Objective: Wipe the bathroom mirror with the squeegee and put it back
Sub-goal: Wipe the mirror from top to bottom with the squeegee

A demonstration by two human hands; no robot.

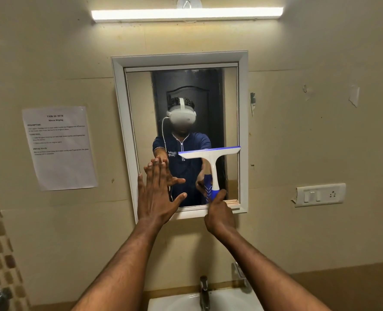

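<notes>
Head view: white squeegee (pixel 210 157), blue-edged blade, blue grip in right hand (pixel 219 215); left hand (pixel 155 194) flat, fingers (pixel 155 170) spread.

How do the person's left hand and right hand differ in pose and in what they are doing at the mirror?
The left hand is open and flat, fingers spread upward against the mirror; the right hand is closed in a fist. The left hand holds nothing; the right hand holds the squeegee by its blue handle. Both reach the mirror's lower part.

Tube light (pixel 187 14) glows up top, printed sheet (pixel 59 147) taped on the left wall, switchboard (pixel 320 195) on the right, tap (pixel 204 292) over a white sink (pixel 177 301).
</notes>
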